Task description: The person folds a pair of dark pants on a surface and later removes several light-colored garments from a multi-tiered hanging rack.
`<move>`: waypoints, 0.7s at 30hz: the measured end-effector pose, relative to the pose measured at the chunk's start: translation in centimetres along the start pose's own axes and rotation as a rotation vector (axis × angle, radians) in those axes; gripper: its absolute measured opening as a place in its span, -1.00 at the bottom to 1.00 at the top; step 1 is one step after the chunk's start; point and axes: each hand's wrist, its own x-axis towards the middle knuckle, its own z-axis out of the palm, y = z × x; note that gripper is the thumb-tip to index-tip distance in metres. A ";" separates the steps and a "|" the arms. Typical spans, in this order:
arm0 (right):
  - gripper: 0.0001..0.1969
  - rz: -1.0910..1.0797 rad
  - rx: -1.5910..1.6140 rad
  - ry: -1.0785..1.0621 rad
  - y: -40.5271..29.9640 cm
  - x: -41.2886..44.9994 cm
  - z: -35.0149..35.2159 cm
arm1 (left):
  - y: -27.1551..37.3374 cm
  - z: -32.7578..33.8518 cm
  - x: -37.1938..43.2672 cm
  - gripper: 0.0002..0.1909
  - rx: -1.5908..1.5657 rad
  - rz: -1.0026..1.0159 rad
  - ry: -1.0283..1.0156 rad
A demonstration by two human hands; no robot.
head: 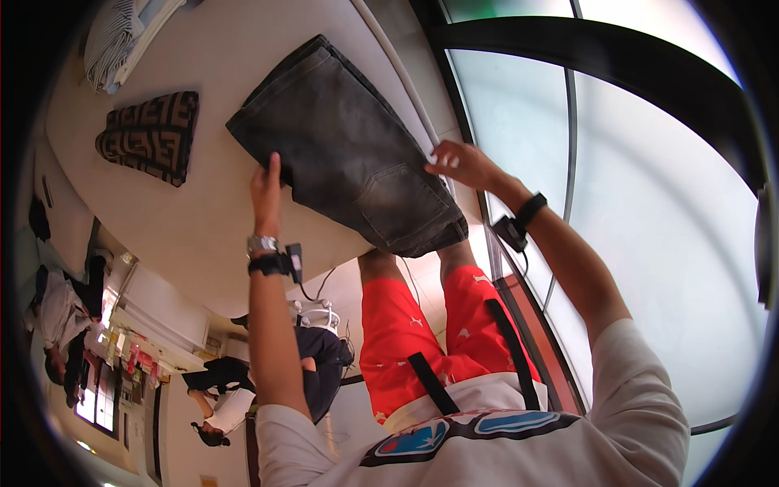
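Note:
Folded dark grey denim jeans (341, 134) lie on a pale, cloth-like surface (213, 225), with a back pocket (401, 201) facing up. The waistband end is closest to my body and reaches past the surface's near edge. My left hand (266, 192) grips the left edge of the denim, the fingers partly hidden by it. On the opposite side, fingertips of my right hand (459, 164) meet the right edge; whether they pinch the cloth is unclear. To the left lies a folded black and brown patterned cloth (149, 137).
Striped and light-coloured folded clothes (118, 45) lie at the far left. A pale rail or tube (398, 70) runs along the right side, beside frosted glass panels (517, 115). Two people (222, 402) are in the room at lower left, near a cluttered counter (152, 344).

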 end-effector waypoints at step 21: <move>-0.41 -0.359 -0.076 0.551 -19.7 20.5 -3.6 | -3.1 6.6 -6.0 -0.55 0.084 0.245 0.446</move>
